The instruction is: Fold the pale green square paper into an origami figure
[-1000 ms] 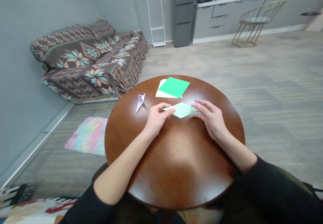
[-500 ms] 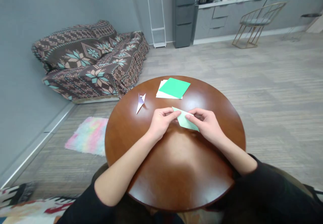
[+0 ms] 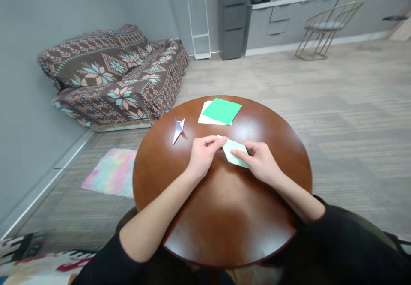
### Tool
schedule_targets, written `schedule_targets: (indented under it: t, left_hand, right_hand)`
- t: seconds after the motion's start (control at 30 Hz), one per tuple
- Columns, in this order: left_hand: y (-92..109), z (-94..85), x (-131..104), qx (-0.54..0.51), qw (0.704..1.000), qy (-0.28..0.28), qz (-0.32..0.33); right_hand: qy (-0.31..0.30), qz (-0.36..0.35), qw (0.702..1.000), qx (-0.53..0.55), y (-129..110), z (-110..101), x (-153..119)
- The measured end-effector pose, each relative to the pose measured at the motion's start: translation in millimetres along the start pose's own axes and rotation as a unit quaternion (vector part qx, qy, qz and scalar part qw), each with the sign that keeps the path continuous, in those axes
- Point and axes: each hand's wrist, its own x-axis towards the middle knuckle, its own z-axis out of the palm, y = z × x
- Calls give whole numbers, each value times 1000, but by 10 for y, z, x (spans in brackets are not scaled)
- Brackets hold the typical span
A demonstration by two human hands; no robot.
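Note:
Between my hands, above the round wooden table (image 3: 224, 229), is a folded piece of pale green paper (image 3: 236, 153). My left hand (image 3: 205, 151) pinches its upper left corner between thumb and fingers. On the right side, my right hand (image 3: 257, 158) grips the paper, with the thumb lying across its face and the fingers behind it. Farther back on the table lies a bright green square sheet (image 3: 223, 111) on top of white sheets (image 3: 205, 119). A small folded paper figure (image 3: 179, 130), white and purple, rests at the left.
A sofa with a patterned cover (image 3: 118, 79) stands beyond the table at the left. On the floor is a fluffy pastel rug (image 3: 111, 171). A wire-backed chair (image 3: 324, 27) stands by the grey kitchen cabinets (image 3: 295, 23) at the back right.
My right thumb has slid left and down across the pale green paper, and more of its upper right edge shows. My left hand has shifted slightly left.

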Motion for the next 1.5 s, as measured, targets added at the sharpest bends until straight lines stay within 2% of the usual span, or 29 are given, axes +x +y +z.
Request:
schedule_targets:
  t: [0.1, 0.23, 0.33, 0.43, 0.57, 0.7, 0.9, 1.0, 1.07, 1.2, 1.4, 1.5]
  left_hand:
    - [8, 11, -11, -13, 1000, -2, -13]
    - [18, 22, -26, 4, 993, -68, -98]
    - [15, 18, -27, 40, 989, -73, -119]
    - [13, 3, -16, 68, 991, -59, -100]
    - [24, 6, -14, 122, 988, -74, -51]
    - [41, 37, -27, 141, 986, -76, -41]
    - [11, 9, 14, 162, 986, -17, 19]
    - [-29, -11, 30, 91, 995, -22, -33]
    - [-49, -14, 30, 58, 995, -26, -72]
    - [-57, -16, 24, 31, 993, -39, -104]
    - [-19, -8, 15, 69, 988, -55, -125]
    - [-5, -13, 17, 69, 984, -62, -155]
  right_hand:
    - [10, 5, 1000, 21, -11, 15, -12]
    - [70, -1, 997, 43, 45, 5, 2]
    - [83, -4, 995, 50, 95, -5, 27]
    - [74, 7, 995, 70, 106, -3, 41]
    - [80, 4, 992, 94, 76, 0, 33]
    - [94, 8, 992, 83, 95, -8, 32]
    - [50, 17, 989, 135, 191, 3, 70]
    - [21, 14, 989, 145, 186, 6, 76]
    - [29, 4, 989, 144, 171, 1, 78]
    - [37, -1, 983, 178, 140, -1, 78]
    - [-2, 45, 960, 275, 93, 21, 64]
    - [-6, 32, 954, 297, 69, -10, 68]
